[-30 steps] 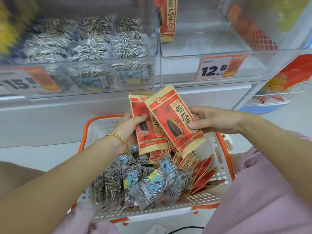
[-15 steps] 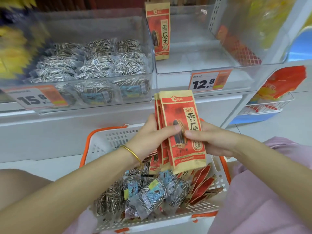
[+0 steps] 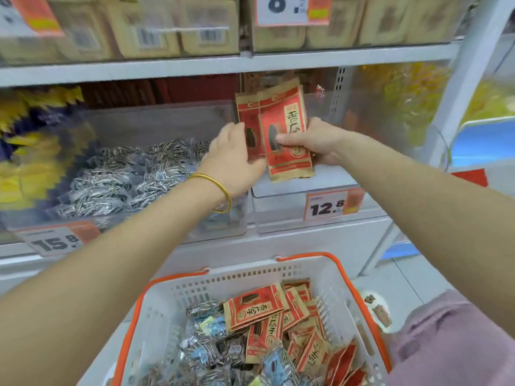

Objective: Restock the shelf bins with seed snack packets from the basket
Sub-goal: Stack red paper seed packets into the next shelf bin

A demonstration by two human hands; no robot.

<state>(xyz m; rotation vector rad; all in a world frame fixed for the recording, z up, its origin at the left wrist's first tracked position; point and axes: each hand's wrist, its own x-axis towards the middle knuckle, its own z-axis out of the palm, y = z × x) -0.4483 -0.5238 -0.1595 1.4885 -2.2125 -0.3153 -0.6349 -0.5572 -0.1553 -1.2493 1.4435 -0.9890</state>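
The shelf (image 3: 348, 55) runs across the view, and its clear 12.8 bin (image 3: 281, 222) serves as the mark for everything else. Below that bin and nearer the camera sits the basket (image 3: 351, 282), white with an orange rim. Left of the 12.8 bin, touching it side to side, is the 15.8 bin (image 3: 172, 118), which holds striped packs (image 3: 111, 185) piled across its floor. Above the 12.8 bin, on the next tier up, stand blurred tan bags (image 3: 172, 26). Below and right of the bin, at the frame edge, shows a pink garment (image 3: 451, 346).

The stack (image 3: 289, 154) of red seed packets is upright in the open mouth of the 12.8 bin, just above its front wall. Whether its lower edge touches the bin floor cannot be told. More red packets (image 3: 256, 305) lie jumbled in the basket's right half, with striped packs there too (image 3: 203, 306) on its left.

The left hand (image 3: 231, 162) grasps the stack's left edge, its back towards the camera, reaching over the wall shared with the 15.8 bin. The right hand (image 3: 320, 146) grasps the stack's right side, with the thumb pressed on the front packet.

The price tag (image 3: 331, 204) reading 12.8 hangs on the bin's front. A gold bangle (image 3: 220, 188) circles the left wrist, just left of the bin's front corner
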